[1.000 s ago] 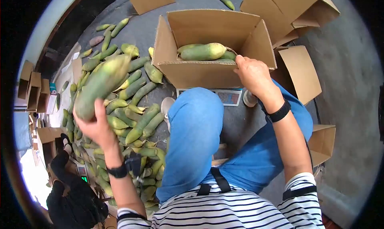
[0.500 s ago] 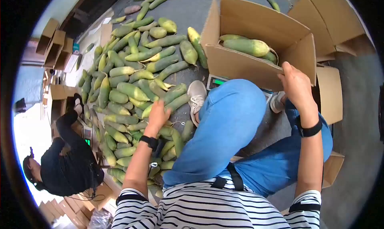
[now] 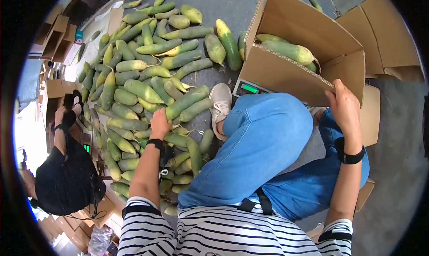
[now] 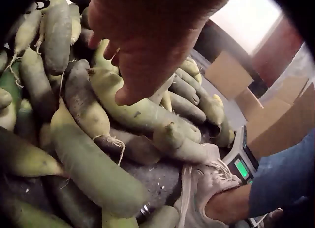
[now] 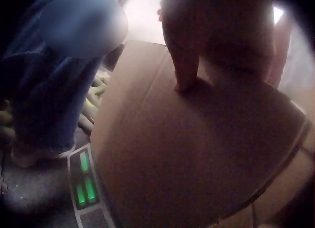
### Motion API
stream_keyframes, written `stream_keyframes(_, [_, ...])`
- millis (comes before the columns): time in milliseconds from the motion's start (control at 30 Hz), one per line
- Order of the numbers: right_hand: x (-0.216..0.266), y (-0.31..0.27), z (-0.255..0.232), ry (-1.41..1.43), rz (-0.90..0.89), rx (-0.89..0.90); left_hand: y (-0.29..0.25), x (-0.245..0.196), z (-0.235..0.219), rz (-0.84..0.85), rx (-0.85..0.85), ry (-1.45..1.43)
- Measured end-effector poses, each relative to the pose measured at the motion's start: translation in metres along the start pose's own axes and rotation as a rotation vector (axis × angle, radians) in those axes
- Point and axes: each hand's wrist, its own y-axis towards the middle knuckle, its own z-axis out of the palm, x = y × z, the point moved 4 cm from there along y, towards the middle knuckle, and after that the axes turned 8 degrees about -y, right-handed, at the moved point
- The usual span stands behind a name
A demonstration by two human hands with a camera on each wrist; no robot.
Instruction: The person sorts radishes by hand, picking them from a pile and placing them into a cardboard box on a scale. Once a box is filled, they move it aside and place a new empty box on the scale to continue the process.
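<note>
My left hand (image 3: 159, 123) reaches down into a wide pile of green radishes (image 3: 144, 90) on the floor. In the left wrist view its thumb lies over a long pale-green radish (image 4: 142, 117), with the fingers spread beyond it and partly hidden. My right hand (image 3: 345, 107) grips the near wall of an open cardboard box (image 3: 290, 73), thumb pressed on the outside (image 5: 186, 85) and fingers over the top edge. Inside the box lie a few radishes (image 3: 292, 52). Under the box is a scale (image 3: 248, 88) with a green lit display.
My shoe (image 3: 220, 102) stands between pile and scale, and my bent knee (image 3: 277, 117) rises in front of the box. More cardboard boxes (image 3: 384, 32) stand at right. Another person in dark clothes (image 3: 67, 180) sits at far left beside a second scale (image 3: 87, 148).
The left hand, holding a radish in the air a second ago, is without it and down at the pile, shifting left along it. The view has turned left. The right hand stays on the box.
</note>
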Motion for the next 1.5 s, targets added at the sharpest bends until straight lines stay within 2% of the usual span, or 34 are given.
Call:
stream_keyframes(67, [0.000, 0.000, 0.000, 0.028, -0.003, -0.027, 0.008, 0.002, 0.000, -0.087, 0.100, -0.022])
stream_keyframes(133, [0.000, 0.000, 0.000, 0.021, -0.009, -0.026, 0.009, 0.002, -0.004, -0.071, 0.101, -0.018])
stream_keyframes(200, [0.000, 0.000, 0.000, 0.007, -0.011, -0.026, 0.016, 0.015, -0.002, -0.065, -0.237, -0.346])
stream_keyframes(233, [0.000, 0.000, -0.001, 0.009, -0.016, -0.035, 0.024, 0.022, 0.002, -0.065, -0.235, -0.347])
stream_keyframes(300, [0.002, -0.001, -0.001, 0.006, -0.028, -0.040, 0.043, 0.059, 0.007, -0.548, -0.441, -0.881])
stream_keyframes(333, [0.001, 0.000, -0.001, 0.010, -0.009, -0.012, 0.053, 0.067, 0.004, -0.661, -0.321, -1.047])
stream_keyframes(400, [0.002, 0.002, -0.002, 0.010, 0.009, 0.007, 0.060, 0.059, 0.005, -0.849, -0.299, -1.438])
stream_keyframes(433, [0.003, 0.002, -0.004, 0.005, 0.003, -0.006, 0.065, 0.055, 0.001, -0.843, -0.297, -1.444])
stream_keyframes(500, [0.003, 0.002, -0.006, 0.017, 0.018, -0.009, 0.070, 0.046, -0.001, -0.993, -0.382, -1.595])
stream_keyframes(533, [0.003, 0.002, -0.006, 0.015, 0.027, -0.011, 0.077, 0.056, 0.008, -0.985, -0.376, -1.595])
stream_keyframes(600, [0.002, 0.003, -0.005, 0.029, 0.025, 0.006, 0.091, 0.076, 0.028, -0.960, -0.221, -1.787])
stream_keyframes(633, [0.002, 0.002, -0.005, 0.024, 0.037, 0.007, 0.095, 0.075, 0.027, -0.932, -0.201, -1.832])
stream_keyframes(667, [0.002, 0.003, -0.004, 0.029, 0.022, -0.005, 0.097, 0.076, 0.027, -1.031, -0.187, -1.764])
stream_keyframes(700, [0.002, 0.003, -0.005, 0.030, 0.011, -0.019, 0.112, 0.115, 0.047, -0.637, -0.121, -1.598])
stream_keyframes(767, [0.002, 0.005, -0.003, -0.007, 0.041, 0.015, 0.108, 0.114, 0.048, -0.457, -0.033, -1.604])
stream_keyframes(833, [-0.002, 0.005, -0.003, -0.043, 0.028, 0.003, 0.081, 0.058, 0.007, -0.708, -0.011, -1.827])
stream_keyframes(867, [-0.003, 0.005, -0.003, -0.052, -0.001, -0.029, 0.073, 0.042, -0.003, -0.749, -0.040, -1.863])
stream_keyframes(933, [-0.002, 0.005, -0.005, -0.058, 0.016, -0.036, 0.046, -0.009, -0.028, -0.633, -0.236, -2.040])
stream_keyframes(1000, [-0.003, 0.003, -0.003, -0.076, 0.039, -0.033, 0.019, -0.050, -0.051, -0.563, -0.130, -1.956])
stream_keyframes(1033, [-0.003, 0.003, -0.001, -0.066, 0.034, -0.040, 0.006, -0.066, -0.070, -0.415, 0.114, -1.762])
stream_keyframes(1067, [-0.003, 0.002, 0.001, -0.059, 0.025, -0.047, -0.003, -0.084, -0.088, -0.407, 0.118, -1.760])
stream_keyframes(1133, [-0.005, 0.001, 0.004, -0.067, 0.017, -0.055, -0.012, -0.140, -0.140, -0.001, -0.010, -1.581])
stream_keyframes(1167, [-0.004, 0.001, 0.002, -0.063, 0.012, -0.074, -0.014, -0.167, -0.169, 0.146, -0.014, -1.468])
stream_keyframes(1233, [-0.004, 0.001, 0.001, -0.059, 0.006, -0.106, -0.020, -0.223, -0.226, 0.367, -0.161, -1.226])
stream_keyframes(1267, [-0.004, 0.001, 0.004, -0.072, 0.007, -0.097, -0.020, -0.248, -0.250, 0.489, -0.110, -1.106])
stream_keyframes(1300, [-0.005, 0.000, 0.007, -0.085, 0.011, -0.086, -0.021, -0.279, -0.264, 0.588, -0.099, -1.111])
stream_keyframes(1333, [-0.006, 0.000, 0.009, -0.082, 0.014, -0.095, -0.021, -0.305, -0.273, 0.712, -0.180, -0.933])
stream_keyframes(1367, [-0.007, 0.000, 0.011, -0.075, 0.002, -0.110, -0.020, -0.333, -0.276, 0.765, -0.092, -0.947])
stream_keyframes(1400, [-0.008, -0.002, 0.011, -0.069, -0.007, -0.123, -0.018, -0.350, -0.271, 0.802, -0.128, -0.841])
stream_keyframes(1467, [-0.008, -0.003, 0.013, -0.058, 0.002, -0.148, -0.019, -0.364, -0.255, 0.809, -0.259, -0.474])
stream_keyframes(1500, [-0.009, -0.003, 0.015, -0.041, -0.012, -0.180, -0.025, -0.364, -0.249, 0.914, -0.368, -0.430])
